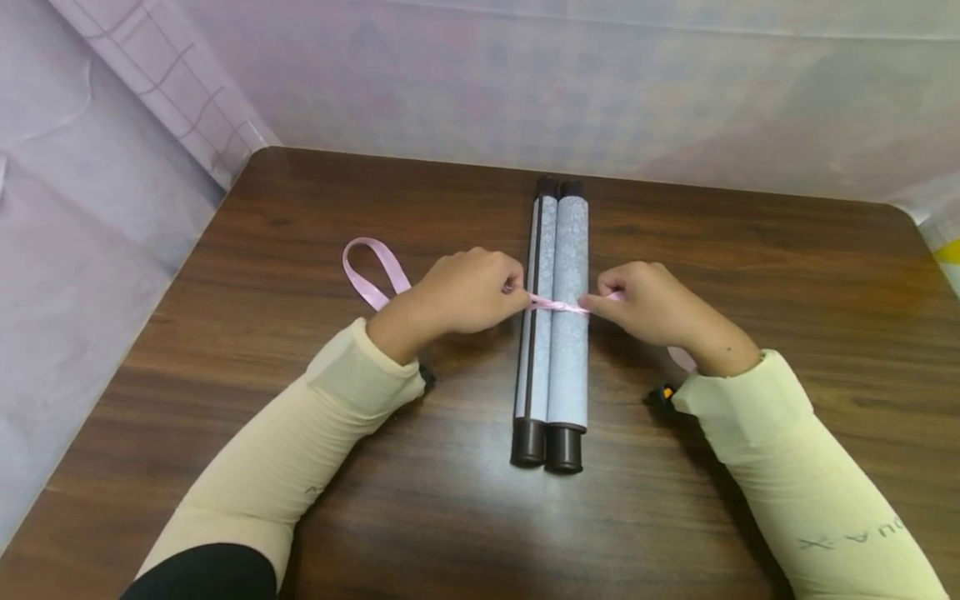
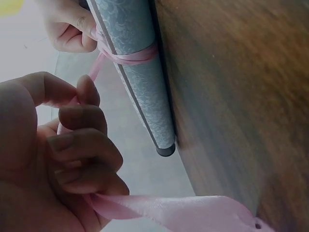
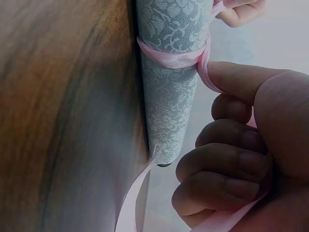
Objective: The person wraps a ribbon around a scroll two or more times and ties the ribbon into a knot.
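Note:
A scroll wound up from both ends into two rolls lies lengthwise on the table, pale blue-grey floral cloth with dark end knobs. Around its middle runs a pink ribbon, crossed and twisted on top. To the left, my left hand pinches one ribbon end between thumb and forefinger; the other fingers curl over it. My right hand grips the opposite end the same way. In the left wrist view the ribbon tail trails out below the left palm. Another loose tail hangs beside the roll in the right wrist view.
The brown wood-grain table reaches back to a pale patterned curtain. A ribbon loop lies behind the left wrist. Pale sleeves cover both forearms, and a small black and orange item shows by the right cuff.

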`<state>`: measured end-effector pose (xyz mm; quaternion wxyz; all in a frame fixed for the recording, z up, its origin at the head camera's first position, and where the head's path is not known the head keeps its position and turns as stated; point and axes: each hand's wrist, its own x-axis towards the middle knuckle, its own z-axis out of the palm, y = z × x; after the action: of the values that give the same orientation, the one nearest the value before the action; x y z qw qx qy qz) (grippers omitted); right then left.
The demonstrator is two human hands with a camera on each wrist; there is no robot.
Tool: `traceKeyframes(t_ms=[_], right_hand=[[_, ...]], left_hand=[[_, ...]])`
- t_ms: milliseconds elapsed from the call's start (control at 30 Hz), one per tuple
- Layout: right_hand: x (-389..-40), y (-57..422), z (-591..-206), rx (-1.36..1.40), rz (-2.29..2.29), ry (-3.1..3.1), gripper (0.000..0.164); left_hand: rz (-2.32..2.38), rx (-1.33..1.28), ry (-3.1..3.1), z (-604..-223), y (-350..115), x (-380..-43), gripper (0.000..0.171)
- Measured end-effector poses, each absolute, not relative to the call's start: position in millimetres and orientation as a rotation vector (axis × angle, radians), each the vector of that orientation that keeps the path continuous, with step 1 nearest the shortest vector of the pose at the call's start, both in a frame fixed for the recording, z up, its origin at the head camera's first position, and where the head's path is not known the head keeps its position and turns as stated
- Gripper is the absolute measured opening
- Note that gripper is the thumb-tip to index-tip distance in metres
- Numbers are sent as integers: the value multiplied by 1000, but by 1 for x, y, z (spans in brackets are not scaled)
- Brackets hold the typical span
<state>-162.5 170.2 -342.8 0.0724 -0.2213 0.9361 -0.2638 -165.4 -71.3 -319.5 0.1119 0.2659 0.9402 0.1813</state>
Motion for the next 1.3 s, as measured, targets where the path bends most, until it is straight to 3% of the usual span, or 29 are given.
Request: traceKeyframes(t_ms=[767, 1300], right_hand=[[-161, 169, -341, -679, -792, 2816, 45], [-161, 169, -341, -675, -802, 2835, 46]], left_hand=[[587, 890, 2718, -318, -70, -164, 19], [875, 983, 2566, -312, -67, -163, 20]])
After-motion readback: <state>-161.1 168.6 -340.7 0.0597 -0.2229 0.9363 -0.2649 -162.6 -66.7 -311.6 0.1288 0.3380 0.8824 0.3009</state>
